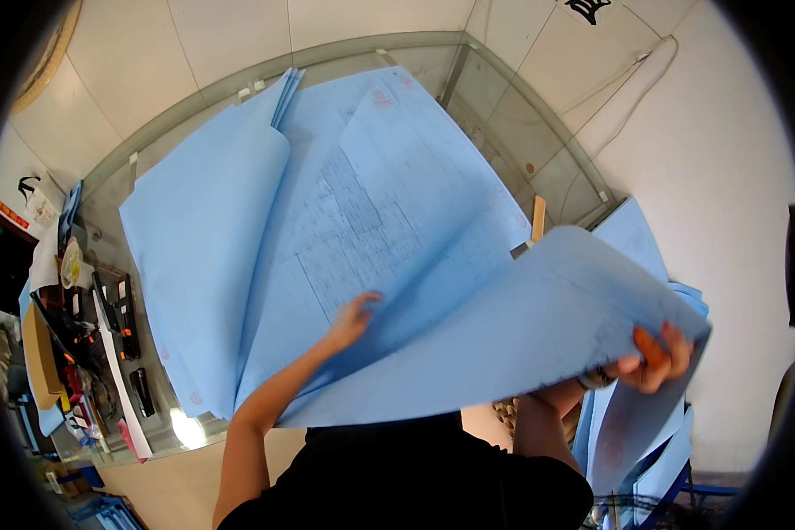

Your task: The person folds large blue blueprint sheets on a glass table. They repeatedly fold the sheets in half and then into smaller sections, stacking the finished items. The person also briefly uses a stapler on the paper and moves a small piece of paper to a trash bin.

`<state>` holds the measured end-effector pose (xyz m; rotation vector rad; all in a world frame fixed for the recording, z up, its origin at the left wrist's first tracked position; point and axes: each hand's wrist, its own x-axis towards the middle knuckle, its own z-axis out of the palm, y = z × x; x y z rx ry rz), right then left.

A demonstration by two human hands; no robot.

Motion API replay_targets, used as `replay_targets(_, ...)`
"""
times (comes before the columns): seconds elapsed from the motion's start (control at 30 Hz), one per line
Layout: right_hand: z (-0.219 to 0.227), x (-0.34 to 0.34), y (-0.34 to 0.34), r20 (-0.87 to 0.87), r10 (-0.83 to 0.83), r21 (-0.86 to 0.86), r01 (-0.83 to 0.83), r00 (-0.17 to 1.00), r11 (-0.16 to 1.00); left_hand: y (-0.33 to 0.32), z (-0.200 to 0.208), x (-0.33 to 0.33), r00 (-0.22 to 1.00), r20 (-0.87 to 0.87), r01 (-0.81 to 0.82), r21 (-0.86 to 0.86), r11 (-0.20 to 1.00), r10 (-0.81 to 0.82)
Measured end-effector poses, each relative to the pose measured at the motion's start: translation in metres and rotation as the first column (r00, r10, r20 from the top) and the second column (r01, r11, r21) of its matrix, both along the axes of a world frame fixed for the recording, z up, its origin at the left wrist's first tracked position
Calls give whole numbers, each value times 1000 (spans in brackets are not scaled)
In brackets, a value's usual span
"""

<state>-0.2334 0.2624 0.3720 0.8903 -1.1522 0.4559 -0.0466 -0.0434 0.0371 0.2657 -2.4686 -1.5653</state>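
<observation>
I am turning over a large blue drawing sheet (521, 336) from the stack of blue sheets (371, 203) spread on the glass tabletop (503, 115). My right hand (654, 358) pinches the sheet's far corner, fingers curled over its edge, and lifts it so the paper arches in a broad curve across my front. My left hand (352, 320) lies open and flat on the sheet beneath, fingers spread, pressing it down.

To do this well, I judge I should keep the left palm firm so the lower sheet does not drag along, and carry the lifted corner in one wide arc, never letting the curve sharpen into a crease.

The paper is thin, matte and limp, pale blue with faint fine line work. At the left a folded-over sheet (203, 247) bulges in a soft roll. The tabletop is clear glass with a bevelled corner, smooth and slippery under paper. More blue sheets (654, 256) hang at my right.
</observation>
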Motion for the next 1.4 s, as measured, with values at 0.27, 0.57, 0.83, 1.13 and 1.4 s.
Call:
replay_targets(0.27,-37,-68,-122,865,357,-52,-645,352,762,-221,137,94,799,-287,-539,46,841,528)
replay_targets(0.57,-335,-139,-71,904,-401,335,-339,-148,879,-389,94,246,568,-324,-815,-91,572,757)
replay_targets(0.83,-393,-102,-27,703,-525,519,-157,-480,840,-396,21,281,306,-223,-780,-616,109,926)
replay_targets(1.13,-427,-104,-23,777,-493,516,-52,-390,855,-176,64,76,844,-151,-482,-634,605,514)
replay_targets(1.4,-416,-96,-32,827,-446,463,-36,-342,886,12,-3,-1,990,39,140,-402,905,-136)
